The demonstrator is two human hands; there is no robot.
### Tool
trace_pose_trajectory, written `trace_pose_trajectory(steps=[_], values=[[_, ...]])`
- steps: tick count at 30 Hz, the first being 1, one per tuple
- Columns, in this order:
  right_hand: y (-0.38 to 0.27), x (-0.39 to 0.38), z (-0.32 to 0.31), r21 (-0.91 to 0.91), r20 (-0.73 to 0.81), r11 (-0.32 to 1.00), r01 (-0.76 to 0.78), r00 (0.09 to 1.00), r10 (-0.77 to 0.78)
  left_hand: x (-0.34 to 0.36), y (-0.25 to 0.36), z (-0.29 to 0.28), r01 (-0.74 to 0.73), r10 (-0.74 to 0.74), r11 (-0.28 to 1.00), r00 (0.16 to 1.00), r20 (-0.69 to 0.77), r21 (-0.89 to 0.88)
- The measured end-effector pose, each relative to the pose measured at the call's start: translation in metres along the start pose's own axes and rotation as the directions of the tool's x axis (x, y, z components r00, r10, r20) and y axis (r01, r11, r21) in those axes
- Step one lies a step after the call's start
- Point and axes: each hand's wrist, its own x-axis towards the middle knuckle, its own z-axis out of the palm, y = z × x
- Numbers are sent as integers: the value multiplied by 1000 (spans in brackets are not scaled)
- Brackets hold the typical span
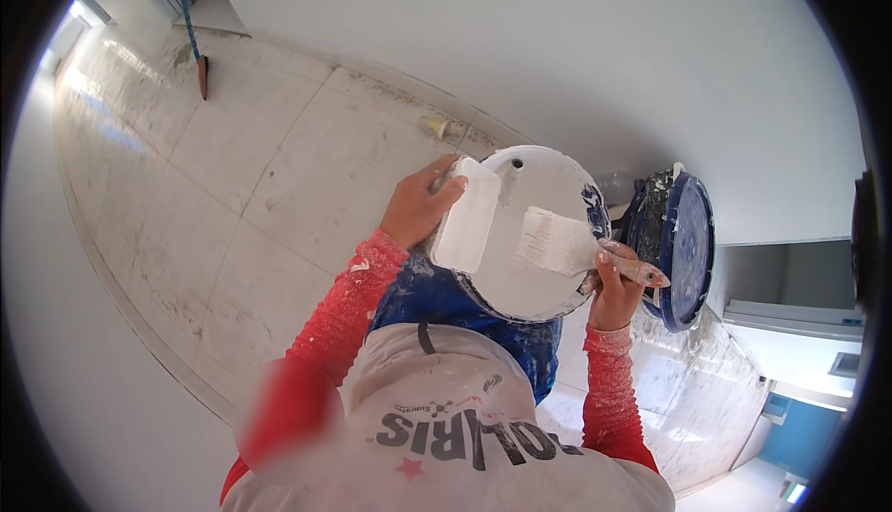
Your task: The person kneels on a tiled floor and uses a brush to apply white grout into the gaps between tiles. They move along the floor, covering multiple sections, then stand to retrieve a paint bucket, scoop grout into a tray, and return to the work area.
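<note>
My left hand (421, 203) is closed round the side of a white rectangular tub (467, 219), tilted at the left rim of a round bucket. That bucket (506, 280) stands before me, with white paint or a similar liquid inside and smears along its rim. In my right hand (615, 287) is the handle of a wide paintbrush (560, 242). Its bristles are coated white and lie over the bucket's right half. Whether they touch the liquid I cannot tell. Both red sleeves are spattered white.
A blue round lid (692, 252) leans upright beside a dark bucket (653, 210) against the wall at right. A small yellowish-white cup (435, 126) lies near the wall's foot. Farther left, a blue-handled tool with a brown end (203, 77) rests on the dusty tiled floor (251, 168).
</note>
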Motion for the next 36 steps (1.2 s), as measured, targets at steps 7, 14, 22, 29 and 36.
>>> trace_pose_trajectory(steps=[7, 14, 22, 29, 36], values=[[-3, 2, 8, 138, 238, 956, 261, 928, -287, 1, 0, 0, 0, 0, 1000, 1000, 4, 19], [28, 10, 40, 197, 432, 979, 44, 893, -127, 1, 0, -1, -31, 31, 999, 999, 8, 18], [47, 29, 14, 164, 439, 986, 41, 892, -110, 0, 1, -2, -40, 40, 999, 999, 1, 5], [15, 4, -6, 169, 269, 974, 153, 943, -195, -1, 2, 0, 19, -19, 999, 1000, -5, -48], [-2, -24, 36, -49, 706, 898, 436, 651, -278, -1, 11, 4, -8, 10, 998, 1000, -26, 58]])
